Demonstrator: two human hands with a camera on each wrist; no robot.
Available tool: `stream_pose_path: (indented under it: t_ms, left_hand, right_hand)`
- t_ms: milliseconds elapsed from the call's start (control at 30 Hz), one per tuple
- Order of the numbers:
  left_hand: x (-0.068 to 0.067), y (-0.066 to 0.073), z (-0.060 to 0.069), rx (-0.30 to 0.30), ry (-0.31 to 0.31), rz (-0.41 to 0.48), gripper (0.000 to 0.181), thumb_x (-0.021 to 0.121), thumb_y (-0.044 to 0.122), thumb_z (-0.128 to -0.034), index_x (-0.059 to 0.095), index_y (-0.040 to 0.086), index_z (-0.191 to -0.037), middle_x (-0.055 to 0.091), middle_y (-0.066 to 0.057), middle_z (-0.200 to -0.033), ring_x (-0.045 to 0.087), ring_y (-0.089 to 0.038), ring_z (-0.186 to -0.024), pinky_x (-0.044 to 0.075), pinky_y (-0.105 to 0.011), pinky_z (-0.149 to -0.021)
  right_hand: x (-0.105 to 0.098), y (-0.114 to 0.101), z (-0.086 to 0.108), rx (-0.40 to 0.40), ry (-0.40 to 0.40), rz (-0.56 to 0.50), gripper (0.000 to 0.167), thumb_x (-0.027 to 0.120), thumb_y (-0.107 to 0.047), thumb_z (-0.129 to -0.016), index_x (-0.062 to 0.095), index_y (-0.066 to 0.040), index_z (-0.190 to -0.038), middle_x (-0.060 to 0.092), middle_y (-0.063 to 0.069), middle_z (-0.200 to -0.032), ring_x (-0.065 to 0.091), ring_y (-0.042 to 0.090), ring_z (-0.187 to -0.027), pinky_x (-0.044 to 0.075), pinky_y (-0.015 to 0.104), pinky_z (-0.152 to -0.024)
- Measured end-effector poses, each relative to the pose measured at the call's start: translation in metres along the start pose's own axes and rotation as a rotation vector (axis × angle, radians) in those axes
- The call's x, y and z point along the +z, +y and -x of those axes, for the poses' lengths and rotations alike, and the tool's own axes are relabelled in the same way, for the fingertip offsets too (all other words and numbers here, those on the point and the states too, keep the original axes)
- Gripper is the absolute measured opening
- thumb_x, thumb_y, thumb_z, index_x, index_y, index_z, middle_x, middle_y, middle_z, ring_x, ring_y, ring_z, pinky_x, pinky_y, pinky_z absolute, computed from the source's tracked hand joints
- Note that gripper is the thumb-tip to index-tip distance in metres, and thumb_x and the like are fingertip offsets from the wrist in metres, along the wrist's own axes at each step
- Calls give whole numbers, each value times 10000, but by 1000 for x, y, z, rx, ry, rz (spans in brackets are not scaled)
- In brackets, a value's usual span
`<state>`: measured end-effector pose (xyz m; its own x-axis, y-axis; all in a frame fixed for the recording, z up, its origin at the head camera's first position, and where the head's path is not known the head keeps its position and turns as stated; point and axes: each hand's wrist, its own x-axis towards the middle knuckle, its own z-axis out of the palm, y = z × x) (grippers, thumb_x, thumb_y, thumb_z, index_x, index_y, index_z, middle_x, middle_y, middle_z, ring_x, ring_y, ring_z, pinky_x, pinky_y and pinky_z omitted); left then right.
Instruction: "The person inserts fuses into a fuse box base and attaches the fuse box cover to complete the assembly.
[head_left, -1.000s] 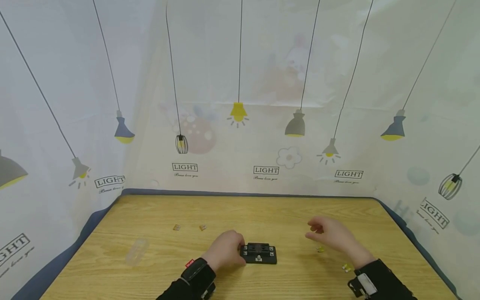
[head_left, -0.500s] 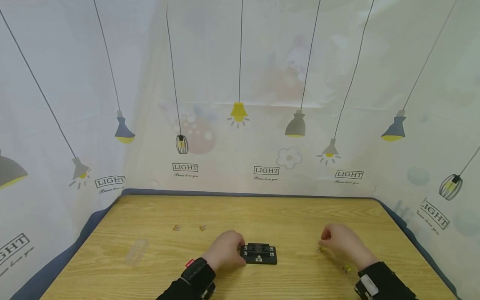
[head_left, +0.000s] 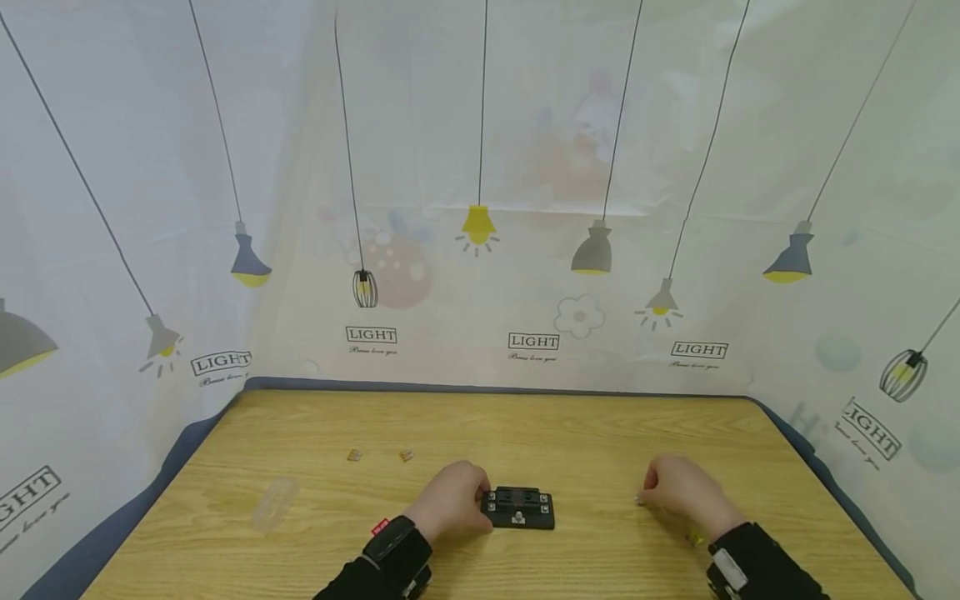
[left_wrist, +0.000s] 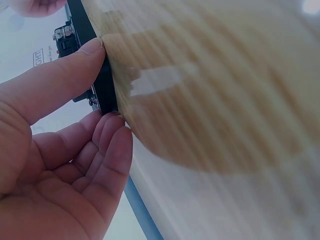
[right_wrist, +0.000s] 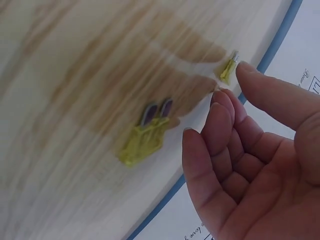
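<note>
In the head view a black fuse block (head_left: 517, 508) with metal screw terminals lies flat on the table. My left hand (head_left: 452, 498) grips its left end; in the left wrist view the thumb (left_wrist: 82, 62) lies on one side of the block, with the fingertips at its end. Further right, my right hand (head_left: 686, 492) pinches a small yellow blade fuse (right_wrist: 229, 69) at the tips of thumb and fingers, metal prongs outward. A second yellow blade fuse (right_wrist: 145, 140) lies on the table close to that hand, partly under the wrist in the head view.
Two small orange blade fuses (head_left: 354, 455) lie on the left back part of the wooden table (head_left: 570, 425). A clear plastic cover (head_left: 274, 504) is at the left. A white curtain printed with lamps (head_left: 442, 358) surrounds the table's back and sides.
My right hand has come down and shifted slightly right onto the nearer yellow fuse, its fingers closing at it. The left hand and the fuse block have stayed in place.
</note>
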<state>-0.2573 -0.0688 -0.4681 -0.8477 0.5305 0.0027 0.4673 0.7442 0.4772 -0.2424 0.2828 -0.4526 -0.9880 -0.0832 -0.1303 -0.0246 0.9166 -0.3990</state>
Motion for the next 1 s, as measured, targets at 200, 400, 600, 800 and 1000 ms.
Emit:
stream_pose_path:
  t_ms: [200,400,600,800,1000]
  left_hand:
    - [-1,2,1,-8,-4,14,351,890,159,-678,720,54,-967,532,47,-783,478,-110,-731,458,-295,-728]
    - [-1,2,1,-2,-1,16,360,898,161,-680,723,50,-974,540,47,-794,480,-109,-734,459,-297,-727]
    - [-1,3,2,-8,0,10,376,906,171,-675,722,49,-979,538,48,-796,475,-108,-732,453,-294,-727]
    - [-2,4,2,-6,-1,2,375,906,173,-677,719,47,-977,534,42,-790,471,-112,-729,451,-296,-725]
    - [-1,2,2,0,2,10,376,908,169,-679,720,45,-980,544,44,-797,478,-108,-730,459,-298,-725]
  right_hand:
    - [0,-4,0,-13,-4,20,228,784,-163,-830,584,-77,-764,537,10,-711,488,174,-640,399,321,-582]
    - [0,-8,0,-29,-23,18,184,761,-124,-841,598,-61,-784,554,10,-736,502,173,-659,422,334,-603]
    - [2,-10,-2,-39,-27,28,146,743,-92,-840,608,-61,-794,563,5,-747,509,169,-673,438,346,-625]
    - [4,-10,-1,-46,4,40,182,768,-84,-783,586,-75,-781,551,0,-747,502,174,-686,428,354,-633]
    - [4,-12,-1,-26,-9,38,171,757,-97,-808,590,-63,-824,558,7,-776,506,176,-702,430,355,-636]
